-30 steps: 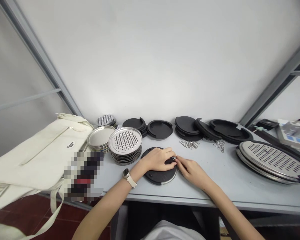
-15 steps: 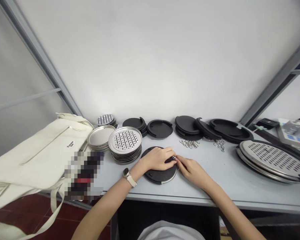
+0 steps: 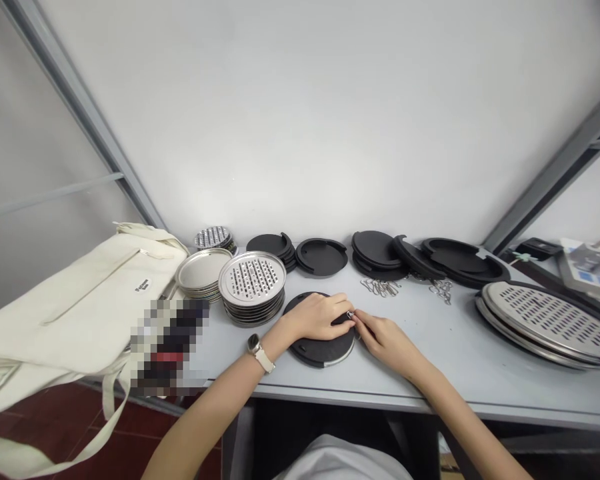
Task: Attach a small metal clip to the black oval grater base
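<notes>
A black round plastic holder [image 3: 320,351] lies on the table in front of me, with a bit of silvery metal rim showing at its near right edge. My left hand [image 3: 323,317] presses on it from above, fingers curled over its right side. At that same edge, my right hand [image 3: 380,337] pinches a small metal wire clip [image 3: 350,315], which the fingers partly hide. To the left rises a stack of round metal grater discs [image 3: 253,280]. Several loose wire clips [image 3: 380,287] lie beyond my right hand.
Along the wall stand black round holders [image 3: 321,257] and stacked black pieces [image 3: 377,250]. Plain metal discs [image 3: 203,270] sit at the left, near a cream bag [image 3: 80,300]. Large oval-looking grater plates [image 3: 550,317] lie at the right. The table's front edge [image 3: 370,400] is close to me.
Both hands stay at the holder's right edge in almost the same pose. The view has shifted very slightly; nothing else has visibly moved.
</notes>
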Available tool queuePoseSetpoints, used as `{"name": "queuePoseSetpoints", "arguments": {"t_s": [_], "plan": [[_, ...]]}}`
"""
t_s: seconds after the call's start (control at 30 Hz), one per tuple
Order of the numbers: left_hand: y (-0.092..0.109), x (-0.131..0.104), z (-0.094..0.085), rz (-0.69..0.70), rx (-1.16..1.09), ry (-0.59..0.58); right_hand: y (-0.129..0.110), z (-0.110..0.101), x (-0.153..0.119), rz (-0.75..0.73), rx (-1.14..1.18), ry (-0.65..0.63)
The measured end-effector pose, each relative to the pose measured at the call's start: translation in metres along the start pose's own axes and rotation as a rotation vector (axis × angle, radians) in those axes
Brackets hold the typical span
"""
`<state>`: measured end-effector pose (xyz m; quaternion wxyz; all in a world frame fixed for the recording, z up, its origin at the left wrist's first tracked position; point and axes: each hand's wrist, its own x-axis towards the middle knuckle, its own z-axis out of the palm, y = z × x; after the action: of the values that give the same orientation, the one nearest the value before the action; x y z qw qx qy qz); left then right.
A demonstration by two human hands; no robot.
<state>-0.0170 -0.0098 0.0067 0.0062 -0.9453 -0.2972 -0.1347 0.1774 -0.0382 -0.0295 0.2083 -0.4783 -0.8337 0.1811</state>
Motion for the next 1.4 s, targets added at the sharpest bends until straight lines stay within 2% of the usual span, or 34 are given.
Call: {"name": "queuePoseSetpoints", "arguments": {"t_s": [0.8,1.4], "plan": [[0.0021,0.0004,-0.0006,-0.011,0.007,0.010,-0.0009,-0.0001,-0.0006,0.001,-0.033,0.003],[0.0012,0.0008,-0.0020,0.048,0.000,0.016,-0.0048,-0.0016,-0.0012,0.006,-0.064,0.001]]}}
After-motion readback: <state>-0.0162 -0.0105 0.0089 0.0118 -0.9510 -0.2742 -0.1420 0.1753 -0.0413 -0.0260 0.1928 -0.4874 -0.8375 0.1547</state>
